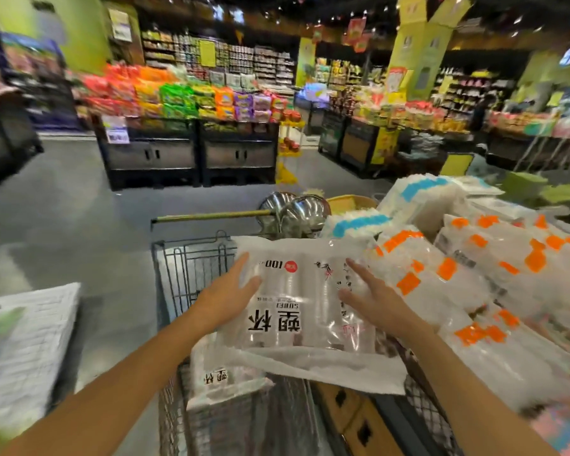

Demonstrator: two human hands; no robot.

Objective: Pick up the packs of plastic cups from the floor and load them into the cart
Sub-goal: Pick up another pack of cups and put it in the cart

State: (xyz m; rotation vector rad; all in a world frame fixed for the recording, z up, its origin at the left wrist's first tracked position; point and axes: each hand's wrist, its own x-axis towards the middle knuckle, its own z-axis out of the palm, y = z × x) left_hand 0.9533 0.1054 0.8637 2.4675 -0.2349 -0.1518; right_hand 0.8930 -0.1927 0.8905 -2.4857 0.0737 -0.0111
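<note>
The pack of plastic cups (297, 304) sat over the top of the wire cart (191, 271), above another pack (224, 380) inside it. The left grip (231, 291) and right grip (372, 297), fingers straight and released, pressed its left and right sides. Orange-marked packs (474, 284) were heaped just to the right.

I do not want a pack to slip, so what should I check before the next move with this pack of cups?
1. Both hands on the pack of cups: left hand and right hand lie flat on it, ok.
2. Pack over the cart: ok.
3. Support under the pack: hidden, cannot tell.
4. Room in the cart beside the second pack: cannot tell.
5. Clear of the orange-marked packs on the right: cannot tell.
</note>
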